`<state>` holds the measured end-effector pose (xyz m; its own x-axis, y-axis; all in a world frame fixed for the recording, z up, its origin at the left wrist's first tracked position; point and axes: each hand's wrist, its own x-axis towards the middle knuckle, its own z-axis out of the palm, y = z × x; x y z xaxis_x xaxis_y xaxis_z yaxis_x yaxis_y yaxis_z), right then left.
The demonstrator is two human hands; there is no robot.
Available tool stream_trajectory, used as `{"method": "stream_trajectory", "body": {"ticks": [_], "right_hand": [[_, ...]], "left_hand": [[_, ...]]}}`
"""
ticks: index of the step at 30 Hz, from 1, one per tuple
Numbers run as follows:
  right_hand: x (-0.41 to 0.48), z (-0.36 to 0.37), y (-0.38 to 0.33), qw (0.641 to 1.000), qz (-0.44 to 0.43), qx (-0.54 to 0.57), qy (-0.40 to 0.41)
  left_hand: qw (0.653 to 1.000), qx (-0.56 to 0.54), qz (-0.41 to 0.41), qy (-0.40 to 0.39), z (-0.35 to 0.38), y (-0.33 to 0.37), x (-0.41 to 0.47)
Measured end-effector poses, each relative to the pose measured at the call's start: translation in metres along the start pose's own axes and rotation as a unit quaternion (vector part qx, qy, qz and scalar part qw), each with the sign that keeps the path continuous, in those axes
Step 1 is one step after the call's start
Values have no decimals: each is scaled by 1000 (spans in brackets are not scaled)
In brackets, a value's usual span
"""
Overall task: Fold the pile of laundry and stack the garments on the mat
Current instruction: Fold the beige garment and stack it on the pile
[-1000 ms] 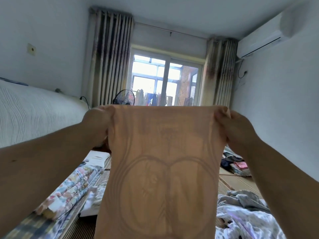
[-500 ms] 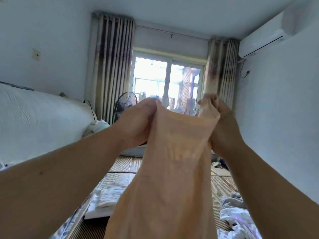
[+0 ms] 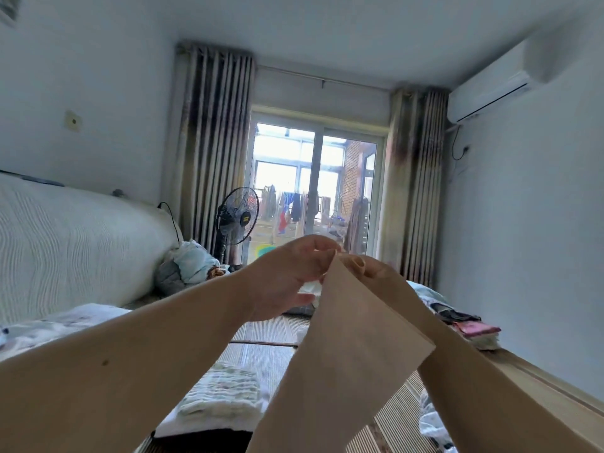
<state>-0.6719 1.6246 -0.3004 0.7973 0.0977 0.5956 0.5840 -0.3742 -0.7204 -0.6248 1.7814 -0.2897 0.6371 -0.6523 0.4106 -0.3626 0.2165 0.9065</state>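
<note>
So the thin beige stretchy garment (image 3: 346,354) is hanging up in the air right in front of the camera. It's doubled over lengthwise into a long narrow strip, with its top end sitting between both hands and the rest trailing down out of the bottom of the shot. The left hand (image 3: 287,279) is pinching that top corner with curled fingertips, palm turned toward the camera. The right hand (image 3: 376,273) is gripping the same top edge from the other side with its thumb lying on the cloth. The garment is covering most of its other fingers, so I can't tell how they're lying.

Underneath, the woven straw-coloured mat (image 3: 258,358) is lying across the floor, and a folded white quilted cloth stack (image 3: 222,393) is sitting on it below the left forearm. Off to the right, a small stack of folded dark and pink clothes (image 3: 470,325) is sitting near the wall, and a crumpled white pile of laundry (image 3: 431,420) is poking in at the lower right. Further out, a white textured bed (image 3: 65,243) is running along the left, a black pedestal fan (image 3: 237,217) is standing by the striped curtains (image 3: 215,142), and a white air conditioner (image 3: 490,89) is hanging high on the right wall.
</note>
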Motion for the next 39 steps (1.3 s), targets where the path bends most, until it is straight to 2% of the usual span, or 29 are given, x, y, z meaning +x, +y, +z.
{"method": "stream_trajectory", "body": {"ticks": [2, 4, 6, 8, 10, 11, 12, 14, 16, 18, 20, 22, 24, 26, 30, 32, 34, 39], "right_hand": [[-2, 0, -2, 997, 6, 23, 71], [1, -5, -2, 991, 0, 9, 131], [5, -11, -5, 982, 6, -3, 190], [9, -16, -8, 974, 12, -17, 227], [12, -18, -9, 967, 20, -30, 251], [13, -18, -10, 965, 28, -30, 259], [15, -19, -10, 963, 31, -29, 265], [16, -20, -11, 964, 40, -21, 262], [13, -25, -11, 968, 48, -18, 246], [8, -35, -12, 973, 60, -24, 221], [3, -50, -11, 977, 78, -42, 196], [-2, -66, -12, 979, 88, -54, 174], [-4, -78, -14, 983, 88, -52, 151], [-5, -88, -17, 983, 88, -74, 140], [-4, -100, -25, 982, 73, -120, 130], [0, -104, -29, 979, 60, -145, 129], [9, -108, -30, 980, 69, -124, 138], [35, -105, -30, 973, 143, -122, 134]], "left_hand": [[999, -42, -12, 32, -8, -5, -3], [997, -74, -23, 14, -17, -14, -13], [998, -53, -9, -13, -16, -25, -26], [996, 81, 44, 14, -4, -37, -41], [951, 284, 110, 50, 10, -56, -50], [920, 362, 130, 81, 20, -65, -52], [901, 394, 139, 118, 31, -71, -53], [898, 363, 144, 202, 52, -74, -45], [924, 240, 126, 269, 59, -73, -26], [945, 125, 76, 292, 53, -63, -7], [952, 90, 33, 291, 40, -52, 5], [949, 90, 14, 301, 27, -39, 15], [947, 106, 29, 302, 19, -22, 25], [950, 141, 28, 278, 14, -5, 34], [956, 198, -35, 213, 5, 27, 51], [953, 207, -39, 220, 0, 42, 57], [946, 224, -43, 230, -4, 55, 61], [923, 292, -157, 195, -16, 57, 68]]}}
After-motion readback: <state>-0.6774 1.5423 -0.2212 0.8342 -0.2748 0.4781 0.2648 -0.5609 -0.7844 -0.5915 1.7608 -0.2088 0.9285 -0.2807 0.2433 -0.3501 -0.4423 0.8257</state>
